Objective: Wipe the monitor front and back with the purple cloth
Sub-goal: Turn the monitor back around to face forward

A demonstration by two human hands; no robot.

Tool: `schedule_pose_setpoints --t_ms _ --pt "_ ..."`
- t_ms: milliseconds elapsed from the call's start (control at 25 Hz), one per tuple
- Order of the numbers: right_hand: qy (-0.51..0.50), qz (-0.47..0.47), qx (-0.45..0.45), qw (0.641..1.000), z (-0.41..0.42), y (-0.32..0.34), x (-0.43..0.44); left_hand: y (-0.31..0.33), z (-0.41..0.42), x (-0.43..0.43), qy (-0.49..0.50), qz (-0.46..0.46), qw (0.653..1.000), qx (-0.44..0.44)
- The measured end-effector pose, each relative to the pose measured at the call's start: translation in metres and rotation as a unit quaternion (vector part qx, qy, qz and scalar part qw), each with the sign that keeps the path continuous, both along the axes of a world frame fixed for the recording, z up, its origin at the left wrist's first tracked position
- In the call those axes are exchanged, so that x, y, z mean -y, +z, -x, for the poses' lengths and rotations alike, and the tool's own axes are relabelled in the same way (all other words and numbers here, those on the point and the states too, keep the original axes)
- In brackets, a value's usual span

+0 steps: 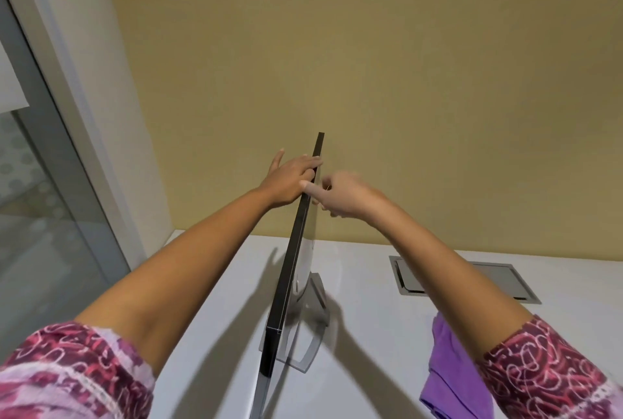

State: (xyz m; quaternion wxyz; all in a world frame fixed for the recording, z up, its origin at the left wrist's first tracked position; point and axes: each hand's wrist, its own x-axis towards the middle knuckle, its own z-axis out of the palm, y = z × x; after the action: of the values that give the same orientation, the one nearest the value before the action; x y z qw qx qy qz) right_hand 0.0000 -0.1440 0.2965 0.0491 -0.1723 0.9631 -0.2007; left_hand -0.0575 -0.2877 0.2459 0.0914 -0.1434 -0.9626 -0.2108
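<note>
Left hand (pixel 290 179) grips the monitor (pixel 292 251) at its top; blurred right hand (pixel 349 196) touches it, grip unclear; purple cloth (pixel 450 371) unheld

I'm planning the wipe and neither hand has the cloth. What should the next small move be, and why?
Probably lower the right hand to pick up the purple cloth, lying on the desk under that forearm, while the left hand steadies the monitor by its top edge.
</note>
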Motion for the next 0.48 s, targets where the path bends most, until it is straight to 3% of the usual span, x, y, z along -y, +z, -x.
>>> schedule_pose_setpoints --t_ms 240,480 --pt "0.048 -0.209 -0.049 0.976 -0.054 0.002 0.016 0.008 0.009 0.007 -0.024 0.107 0.993 -0.054" --pt "0.035 -0.158 0.032 0.986 -0.052 0.000 0.016 0.018 0.009 0.012 -0.047 0.207 0.973 -0.093"
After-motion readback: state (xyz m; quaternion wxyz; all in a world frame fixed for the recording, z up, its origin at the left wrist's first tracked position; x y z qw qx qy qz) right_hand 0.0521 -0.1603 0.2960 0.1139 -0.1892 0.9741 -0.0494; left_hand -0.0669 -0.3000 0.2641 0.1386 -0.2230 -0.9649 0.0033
